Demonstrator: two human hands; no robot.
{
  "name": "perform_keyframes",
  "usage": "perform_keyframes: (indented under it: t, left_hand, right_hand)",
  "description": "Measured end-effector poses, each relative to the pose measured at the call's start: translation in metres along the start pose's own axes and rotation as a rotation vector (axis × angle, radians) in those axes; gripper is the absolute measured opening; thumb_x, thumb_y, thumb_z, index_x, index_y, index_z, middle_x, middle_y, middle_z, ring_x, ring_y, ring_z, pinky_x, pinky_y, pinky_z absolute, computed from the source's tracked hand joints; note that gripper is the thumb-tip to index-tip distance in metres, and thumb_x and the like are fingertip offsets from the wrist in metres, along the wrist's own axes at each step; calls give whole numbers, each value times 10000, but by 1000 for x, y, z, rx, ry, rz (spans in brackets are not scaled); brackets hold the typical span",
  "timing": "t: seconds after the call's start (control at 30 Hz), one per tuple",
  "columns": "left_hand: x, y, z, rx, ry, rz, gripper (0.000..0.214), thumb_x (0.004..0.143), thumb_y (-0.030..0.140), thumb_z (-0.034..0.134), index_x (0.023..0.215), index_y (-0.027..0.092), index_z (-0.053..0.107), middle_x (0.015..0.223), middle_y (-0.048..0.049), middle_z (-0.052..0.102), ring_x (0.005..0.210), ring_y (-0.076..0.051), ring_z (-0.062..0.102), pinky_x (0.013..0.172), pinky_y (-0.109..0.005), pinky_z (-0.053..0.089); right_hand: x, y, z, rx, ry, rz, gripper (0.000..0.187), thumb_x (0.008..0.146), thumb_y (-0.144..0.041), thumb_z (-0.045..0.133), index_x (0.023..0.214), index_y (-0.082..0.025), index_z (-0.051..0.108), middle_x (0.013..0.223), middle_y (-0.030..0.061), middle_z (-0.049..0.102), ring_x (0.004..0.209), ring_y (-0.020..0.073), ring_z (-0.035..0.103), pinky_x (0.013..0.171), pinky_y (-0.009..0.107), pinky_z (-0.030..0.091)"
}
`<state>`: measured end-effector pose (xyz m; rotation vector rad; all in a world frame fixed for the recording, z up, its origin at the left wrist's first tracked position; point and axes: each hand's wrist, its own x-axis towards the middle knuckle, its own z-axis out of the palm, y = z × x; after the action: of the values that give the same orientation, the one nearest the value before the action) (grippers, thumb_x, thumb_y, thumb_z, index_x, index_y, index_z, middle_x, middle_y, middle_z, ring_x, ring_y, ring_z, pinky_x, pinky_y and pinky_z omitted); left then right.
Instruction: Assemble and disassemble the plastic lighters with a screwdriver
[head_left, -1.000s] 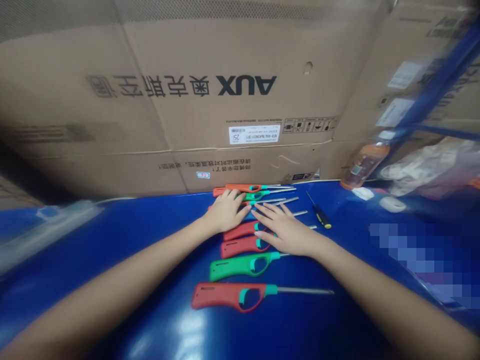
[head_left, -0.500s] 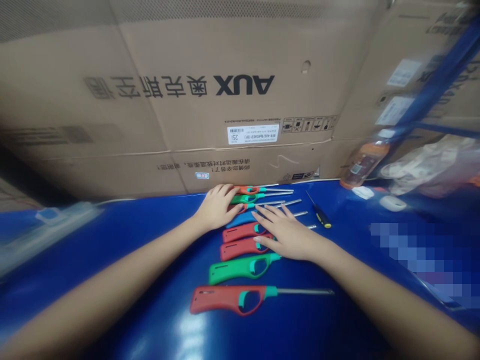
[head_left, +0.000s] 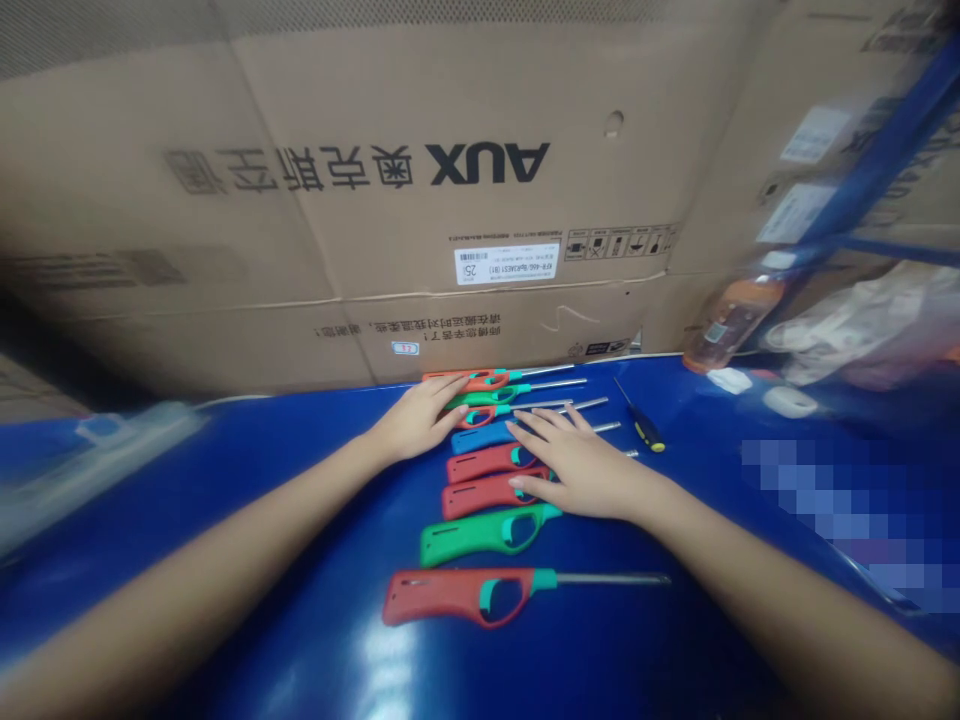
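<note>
Several long-nosed gas lighters lie in a row on the blue tabletop, their metal barrels pointing right. Nearest me is a red lighter, with a green lighter behind it. My left hand lies with fingers outstretched over the handle ends of the far lighters, among them an orange-red one and a green one. My right hand is spread flat across the middle lighters, over a blue lighter and two red lighters, hiding parts of their triggers and barrels.
A large cardboard box with upside-down print stands along the table's back edge. Right of the lighters lies a black and yellow screwdriver. Farther right are an orange-capped bottle, a white plastic bag and a clear plastic item at far left.
My left hand has shifted slightly left, uncovering more of the far lighters' handles. My right hand stays spread in nearly the same place. The view has moved a little.
</note>
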<state>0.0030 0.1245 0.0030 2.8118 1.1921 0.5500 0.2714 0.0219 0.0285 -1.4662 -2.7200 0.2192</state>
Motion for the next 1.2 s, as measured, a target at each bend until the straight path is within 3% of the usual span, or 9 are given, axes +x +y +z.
perform_keyframes:
  t: [0.13, 0.23, 0.43, 0.57, 0.7, 0.8, 1.03, 1.2]
  left_hand:
    - [-9, 3, 4, -10, -7, -38, 630, 1042, 520, 337, 1536, 137, 415, 1555, -128, 486, 1425, -263, 475, 1206, -423, 372]
    - [-14, 10, 5, 12, -28, -73, 669, 1028, 545, 347, 1538, 117, 414, 1574, -152, 450, 1457, -294, 433, 1230, -479, 319]
    - [-12, 19, -4, 33, -177, -168, 717, 1029, 581, 265, 1601, 149, 291, 1671, -92, 234, 1557, -280, 229, 1280, -553, 117]
    - [-18, 26, -11, -73, -128, -211, 723, 1030, 623, 219, 1603, 188, 297, 1685, -61, 193, 1570, -255, 183, 1287, -510, 133]
    - [-37, 39, -12, -145, -135, -214, 746, 1007, 696, 244, 1617, 266, 252, 1697, -35, 144, 1580, -270, 124, 1282, -534, 130]
    - [-47, 49, -7, -116, -215, -222, 782, 991, 729, 235, 1618, 260, 247, 1697, -50, 99, 1582, -298, 44, 1270, -588, 42]
    - [-39, 63, 3, -161, -244, -186, 811, 994, 711, 277, 1622, 200, 225, 1691, -106, 54, 1577, -316, 20, 1257, -619, 30]
    - [-49, 75, -11, -197, -208, -141, 751, 1000, 695, 308, 1612, 263, 261, 1699, -76, 80, 1580, -306, 47, 1261, -618, 53]
  right_hand:
    - [-4, -2, -2, 40, -5, -33, 872, 920, -740, 442, 1586, -182, 365, 1628, 158, 362, 1498, 382, 318, 1221, 633, 203]
    - [-7, -4, -3, 67, -39, -58, 901, 904, -750, 464, 1595, -183, 346, 1640, 150, 338, 1510, 380, 292, 1218, 600, 248]
    - [-9, -9, -5, 86, -81, -57, 956, 912, -770, 418, 1615, -140, 265, 1674, 196, 196, 1548, 399, 173, 1227, 606, 209]
    - [-9, -3, -6, 90, -3, -54, 906, 912, -780, 403, 1588, -178, 360, 1679, 177, 195, 1548, 396, 175, 1234, 603, 194]
    - [-7, 4, -1, 120, -20, -92, 981, 871, -834, 404, 1630, -244, 209, 1701, 106, 35, 1568, 370, 29, 1241, 635, 58]
    - [-2, 2, 7, 123, -67, -116, 1067, 860, -846, 400, 1639, -182, 99, 1688, 119, -18, 1570, 348, -7, 1239, 629, -11]
    - [5, -13, 17, 113, -67, -69, 1120, 864, -855, 356, 1634, -105, 42, 1676, 149, -76, 1571, 310, -40, 1255, 578, 2]
    - [-1, -11, 9, 159, -82, -37, 1115, 868, -861, 324, 1635, -99, 50, 1676, 155, -61, 1570, 313, -41, 1254, 590, 30]
